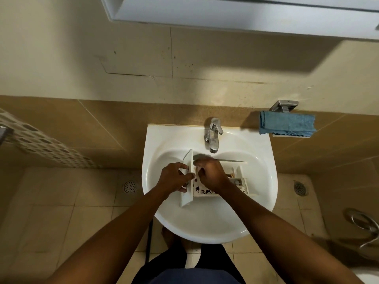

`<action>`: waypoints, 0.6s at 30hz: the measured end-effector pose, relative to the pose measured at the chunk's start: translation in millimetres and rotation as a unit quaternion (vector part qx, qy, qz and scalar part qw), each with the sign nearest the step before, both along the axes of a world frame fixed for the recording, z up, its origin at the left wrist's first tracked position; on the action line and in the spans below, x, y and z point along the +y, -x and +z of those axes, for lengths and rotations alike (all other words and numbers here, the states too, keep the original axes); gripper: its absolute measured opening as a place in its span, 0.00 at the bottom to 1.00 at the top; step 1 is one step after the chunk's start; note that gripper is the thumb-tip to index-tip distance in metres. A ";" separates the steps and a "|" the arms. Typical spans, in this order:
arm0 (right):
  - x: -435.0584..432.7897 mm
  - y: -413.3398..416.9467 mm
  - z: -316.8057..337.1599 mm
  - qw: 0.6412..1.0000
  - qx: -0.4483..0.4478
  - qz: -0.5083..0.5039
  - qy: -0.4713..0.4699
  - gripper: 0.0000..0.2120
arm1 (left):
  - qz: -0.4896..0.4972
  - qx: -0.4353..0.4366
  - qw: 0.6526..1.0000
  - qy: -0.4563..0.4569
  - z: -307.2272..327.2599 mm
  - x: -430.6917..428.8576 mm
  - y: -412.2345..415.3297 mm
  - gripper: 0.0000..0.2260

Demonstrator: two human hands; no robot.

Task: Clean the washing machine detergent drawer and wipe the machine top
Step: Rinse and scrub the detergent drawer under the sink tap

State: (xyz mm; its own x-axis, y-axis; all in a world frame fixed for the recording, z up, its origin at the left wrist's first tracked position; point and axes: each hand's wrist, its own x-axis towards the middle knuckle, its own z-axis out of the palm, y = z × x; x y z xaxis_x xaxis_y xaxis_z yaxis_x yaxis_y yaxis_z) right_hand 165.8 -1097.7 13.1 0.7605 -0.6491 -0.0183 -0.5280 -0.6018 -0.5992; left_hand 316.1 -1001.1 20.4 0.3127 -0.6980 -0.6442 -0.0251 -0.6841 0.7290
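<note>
At the left of the wash basin [155, 144], the left hand [174, 177] is curled round the front panel of the detergent drawer [238, 178], so that the drawer is steadied inside the bowl. The drawer lies across the middle of the basin, just below the tap, with its compartments facing up. Dark residue [205, 190] is seen on the floor of the large compartment next to the panel. The right hand [211, 173] is pressed into that compartment with its fingers curled downward; whether anything is pinched in them cannot be told.

The step in hand is judged to be the loosening of this grime. A firm hold on the panel is called for, since wet plastic is likely to slide on the glazed bowl. The rubbing is best worked into the corners and along the dividers, and the small compartments further right should not be skipped. No stream can be made out under the mixer tap [213, 136]; a flush there would carry the loosened dirt away. At the far right a blue cloth [287, 125] hangs on a wall holder, well apart from the basin, and is probably meant for the machine top.
</note>
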 end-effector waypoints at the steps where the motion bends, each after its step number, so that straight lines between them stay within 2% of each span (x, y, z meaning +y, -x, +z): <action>1: 8.5 7.0 1.1 1.000 0.011 0.018 0.008 0.17 | -0.002 -0.001 1.000 0.001 -0.3 0.0 -0.2 0.24; 5: 38.4 42.4 12.1 0.995 0.027 0.092 0.038 0.15 | -0.017 -0.014 1.000 0.007 -3.0 -1.4 -0.7 0.25; 12: 1.6 5.1 8.9 0.996 0.034 0.070 0.042 0.13 | -0.003 0.000 1.000 0.001 -2.4 -1.1 -1.5 0.25; 18: 41.6 34.5 6.9 0.993 0.008 0.089 0.071 0.12 | -0.010 -0.008 1.000 0.009 -2.5 -0.8 -1.6 0.25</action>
State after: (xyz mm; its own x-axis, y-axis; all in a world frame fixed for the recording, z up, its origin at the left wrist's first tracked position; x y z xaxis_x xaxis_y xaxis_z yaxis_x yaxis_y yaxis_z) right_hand 131.3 -1056.1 20.0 0.8639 -0.5011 0.0499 -0.4146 -0.7640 -0.4945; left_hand 317.6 -1001.9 17.9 0.3084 -0.7153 -0.6271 -0.0503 -0.6706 0.7402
